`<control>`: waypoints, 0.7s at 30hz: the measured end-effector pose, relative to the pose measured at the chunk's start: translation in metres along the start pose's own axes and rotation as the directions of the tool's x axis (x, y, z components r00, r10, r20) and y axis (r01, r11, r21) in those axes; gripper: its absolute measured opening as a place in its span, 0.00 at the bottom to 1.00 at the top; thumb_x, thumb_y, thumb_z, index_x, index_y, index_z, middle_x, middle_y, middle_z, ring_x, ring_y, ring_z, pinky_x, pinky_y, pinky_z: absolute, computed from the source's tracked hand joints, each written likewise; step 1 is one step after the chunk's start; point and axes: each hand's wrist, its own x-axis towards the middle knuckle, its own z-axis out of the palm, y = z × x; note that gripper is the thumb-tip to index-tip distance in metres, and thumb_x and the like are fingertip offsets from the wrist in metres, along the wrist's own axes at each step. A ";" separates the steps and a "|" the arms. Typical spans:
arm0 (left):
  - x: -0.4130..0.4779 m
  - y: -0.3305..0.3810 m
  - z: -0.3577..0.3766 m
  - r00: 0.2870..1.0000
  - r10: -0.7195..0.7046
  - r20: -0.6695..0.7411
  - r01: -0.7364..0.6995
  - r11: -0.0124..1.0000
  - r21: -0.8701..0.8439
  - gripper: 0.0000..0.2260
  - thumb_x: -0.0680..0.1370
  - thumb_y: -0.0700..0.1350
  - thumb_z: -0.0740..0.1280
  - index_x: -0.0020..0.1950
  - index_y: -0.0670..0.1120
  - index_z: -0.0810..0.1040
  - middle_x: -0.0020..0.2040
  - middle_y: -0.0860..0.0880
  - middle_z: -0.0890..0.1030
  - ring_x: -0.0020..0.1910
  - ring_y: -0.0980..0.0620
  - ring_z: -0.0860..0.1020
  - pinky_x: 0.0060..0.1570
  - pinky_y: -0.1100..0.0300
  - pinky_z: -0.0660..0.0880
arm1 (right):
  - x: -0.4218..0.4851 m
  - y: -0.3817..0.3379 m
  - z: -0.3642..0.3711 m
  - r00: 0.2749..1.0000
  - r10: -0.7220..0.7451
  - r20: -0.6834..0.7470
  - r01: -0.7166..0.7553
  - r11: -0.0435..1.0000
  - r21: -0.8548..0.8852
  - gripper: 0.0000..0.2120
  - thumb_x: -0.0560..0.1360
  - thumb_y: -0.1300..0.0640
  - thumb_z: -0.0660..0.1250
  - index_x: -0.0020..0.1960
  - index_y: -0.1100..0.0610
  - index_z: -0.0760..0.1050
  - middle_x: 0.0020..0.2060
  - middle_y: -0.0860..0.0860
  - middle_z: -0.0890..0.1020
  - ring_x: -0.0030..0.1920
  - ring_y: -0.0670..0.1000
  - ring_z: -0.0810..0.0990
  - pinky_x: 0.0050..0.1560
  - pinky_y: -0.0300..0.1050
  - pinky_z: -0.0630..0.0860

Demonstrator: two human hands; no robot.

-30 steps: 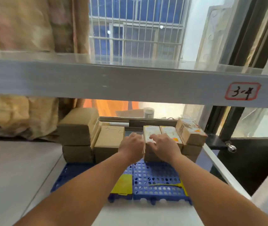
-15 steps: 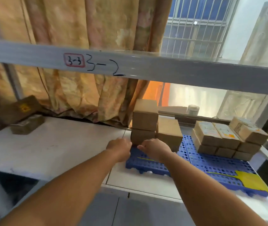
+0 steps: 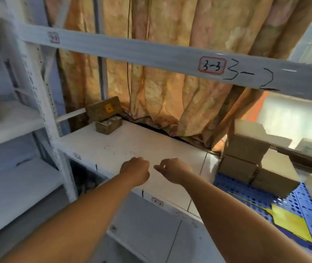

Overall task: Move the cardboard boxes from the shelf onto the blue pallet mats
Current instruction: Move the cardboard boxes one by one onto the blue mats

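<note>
Two cardboard boxes lie at the back left of the white shelf (image 3: 136,147): a larger one with a yellow label (image 3: 103,109) leaning behind a small one (image 3: 108,125). My left hand (image 3: 135,170) and my right hand (image 3: 172,168) hover side by side above the shelf's front, fingers loosely curled, holding nothing. Both are well short of those two boxes. At the right, several stacked cardboard boxes (image 3: 246,154) stand on the blue pallet mat (image 3: 291,202).
A grey shelf beam (image 3: 151,54) marked 3-3 crosses overhead. An orange curtain (image 3: 170,88) hangs behind the shelf. A white rack upright (image 3: 43,103) and a neighbouring rack stand at the left. A yellow patch (image 3: 289,223) lies on the mat.
The view has swung left from the mat towards the shelf's left end. Both hands left the boxes on the mat and now hang free over the bare shelf.
</note>
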 end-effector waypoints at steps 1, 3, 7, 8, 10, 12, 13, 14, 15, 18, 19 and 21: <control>0.000 -0.011 0.003 1.000 -0.025 -0.005 0.025 1.000 -0.001 0.13 0.77 0.41 0.56 0.58 0.44 0.76 0.59 0.44 0.76 0.56 0.43 0.75 0.52 0.52 0.73 | 0.011 -0.009 0.002 1.000 -0.010 0.007 0.010 1.000 -0.006 0.25 0.79 0.37 0.51 0.59 0.54 0.76 0.53 0.53 0.81 0.51 0.53 0.79 0.51 0.47 0.76; 0.003 -0.033 0.007 0.997 -0.077 -0.016 0.077 0.997 -0.002 0.13 0.78 0.42 0.57 0.60 0.44 0.76 0.60 0.45 0.75 0.58 0.44 0.74 0.53 0.52 0.73 | 0.032 -0.024 0.005 0.999 -0.037 0.028 0.038 0.999 -0.014 0.26 0.79 0.36 0.51 0.60 0.54 0.76 0.55 0.53 0.81 0.53 0.54 0.78 0.50 0.47 0.75; 0.025 -0.075 0.002 0.983 -0.178 -0.040 0.177 0.984 -0.031 0.12 0.79 0.42 0.58 0.59 0.44 0.77 0.59 0.45 0.75 0.58 0.45 0.74 0.51 0.54 0.72 | 0.075 -0.048 0.005 0.992 -0.110 0.069 0.109 0.994 0.016 0.26 0.79 0.37 0.50 0.63 0.53 0.75 0.59 0.53 0.79 0.58 0.55 0.77 0.55 0.49 0.75; 0.035 -0.085 -0.002 0.977 -0.210 -0.046 0.208 0.977 -0.049 0.12 0.79 0.43 0.58 0.59 0.45 0.77 0.59 0.45 0.75 0.58 0.45 0.74 0.52 0.54 0.73 | 0.087 -0.053 0.002 0.989 -0.133 0.070 0.131 0.991 0.034 0.26 0.79 0.37 0.51 0.63 0.53 0.74 0.60 0.53 0.79 0.59 0.56 0.76 0.57 0.49 0.75; 0.056 -0.102 -0.009 0.960 -0.274 -0.055 0.269 0.959 -0.087 0.12 0.79 0.44 0.59 0.59 0.45 0.78 0.59 0.45 0.76 0.58 0.45 0.75 0.53 0.54 0.74 | 0.112 -0.058 -0.004 0.983 -0.170 0.068 0.167 0.985 0.049 0.25 0.80 0.37 0.51 0.64 0.52 0.74 0.61 0.53 0.78 0.60 0.56 0.76 0.58 0.49 0.74; 0.075 -0.115 -0.015 0.945 -0.321 -0.052 0.314 0.942 -0.115 0.12 0.79 0.46 0.60 0.59 0.46 0.78 0.59 0.45 0.76 0.58 0.45 0.76 0.55 0.52 0.76 | 0.139 -0.061 -0.010 0.980 -0.185 0.072 0.180 0.982 0.063 0.25 0.80 0.37 0.51 0.64 0.52 0.74 0.62 0.52 0.78 0.62 0.56 0.75 0.59 0.48 0.72; 0.085 -0.123 -0.018 0.937 -0.344 -0.051 0.336 0.933 -0.131 0.12 0.79 0.46 0.60 0.59 0.46 0.78 0.59 0.46 0.77 0.58 0.45 0.76 0.55 0.52 0.76 | 0.156 -0.064 -0.014 0.980 -0.188 0.071 0.182 0.980 0.085 0.25 0.80 0.37 0.51 0.64 0.51 0.74 0.63 0.52 0.77 0.63 0.55 0.74 0.60 0.48 0.71; 0.094 -0.129 -0.018 0.928 -0.369 -0.051 0.358 0.921 -0.156 0.12 0.79 0.47 0.60 0.58 0.46 0.78 0.59 0.46 0.77 0.58 0.45 0.76 0.55 0.52 0.76 | 0.170 -0.066 -0.016 0.981 -0.184 0.068 0.175 0.978 0.111 0.25 0.79 0.37 0.52 0.64 0.52 0.74 0.64 0.52 0.77 0.64 0.55 0.74 0.61 0.48 0.71; 0.103 -0.138 -0.019 0.916 -0.397 -0.057 0.380 0.904 -0.193 0.12 0.79 0.47 0.60 0.58 0.46 0.79 0.59 0.46 0.77 0.58 0.46 0.76 0.55 0.53 0.76 | 0.185 -0.070 -0.018 0.982 -0.179 0.058 0.169 0.975 0.141 0.25 0.79 0.37 0.52 0.64 0.52 0.74 0.64 0.52 0.77 0.64 0.55 0.73 0.62 0.48 0.71; 0.125 -0.163 -0.020 0.885 -0.458 -0.086 0.405 0.846 -0.347 0.12 0.79 0.46 0.59 0.56 0.44 0.79 0.58 0.45 0.79 0.57 0.48 0.77 0.55 0.58 0.73 | 0.217 -0.088 -0.023 0.984 -0.171 0.056 0.157 0.968 0.197 0.25 0.79 0.37 0.53 0.62 0.53 0.76 0.62 0.53 0.78 0.62 0.55 0.74 0.62 0.48 0.72; 0.131 -0.172 -0.021 0.880 -0.467 -0.091 0.399 0.829 -0.391 0.13 0.80 0.46 0.59 0.57 0.44 0.78 0.59 0.45 0.79 0.58 0.48 0.77 0.56 0.59 0.73 | 0.226 -0.096 -0.022 0.982 -0.178 0.066 0.162 0.968 0.193 0.25 0.79 0.37 0.53 0.62 0.53 0.76 0.61 0.53 0.78 0.62 0.55 0.75 0.62 0.48 0.72; 0.142 -0.193 -0.021 0.879 -0.465 -0.104 0.371 0.805 -0.462 0.13 0.80 0.46 0.59 0.60 0.45 0.78 0.60 0.46 0.79 0.59 0.49 0.77 0.57 0.60 0.72 | 0.243 -0.113 -0.020 0.978 -0.194 0.080 0.179 0.970 0.165 0.24 0.79 0.37 0.53 0.62 0.52 0.75 0.61 0.53 0.78 0.62 0.55 0.75 0.61 0.49 0.73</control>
